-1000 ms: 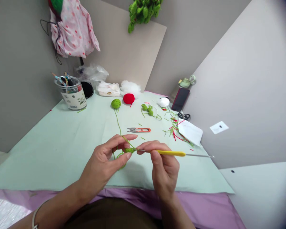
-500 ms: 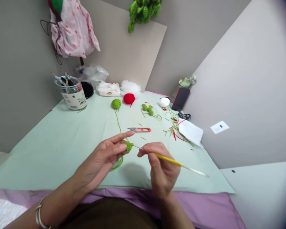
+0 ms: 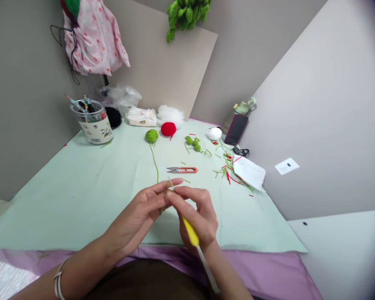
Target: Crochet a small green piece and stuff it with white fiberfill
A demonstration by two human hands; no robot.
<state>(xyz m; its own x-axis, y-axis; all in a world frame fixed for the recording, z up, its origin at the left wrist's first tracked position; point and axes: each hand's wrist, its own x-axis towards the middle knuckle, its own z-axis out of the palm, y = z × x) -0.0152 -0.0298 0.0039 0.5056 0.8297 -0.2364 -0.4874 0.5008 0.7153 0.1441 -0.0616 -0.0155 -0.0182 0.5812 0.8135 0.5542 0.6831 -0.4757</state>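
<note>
My left hand (image 3: 143,210) and my right hand (image 3: 195,212) meet over the near middle of the pale green table cover (image 3: 81,187). The left fingers pinch a small green crochet piece, mostly hidden between the two hands. My right hand grips a yellow-handled crochet hook (image 3: 191,232), its handle pointing down toward me and its tip at the piece. A green yarn strand (image 3: 155,164) runs from the hands back to a green yarn ball (image 3: 151,135).
Orange thread snips (image 3: 181,169) lie just beyond the hands. Further back are a red crochet ball (image 3: 168,128), small green crochet pieces (image 3: 195,144), a white ball (image 3: 214,133), yarn scraps, a white paper (image 3: 249,172), a phone (image 3: 236,129) and a jar of tools (image 3: 93,121).
The right hand has swung the hook round, from pointing right to handle toward me, and closed in against the left hand, hiding the green piece.
</note>
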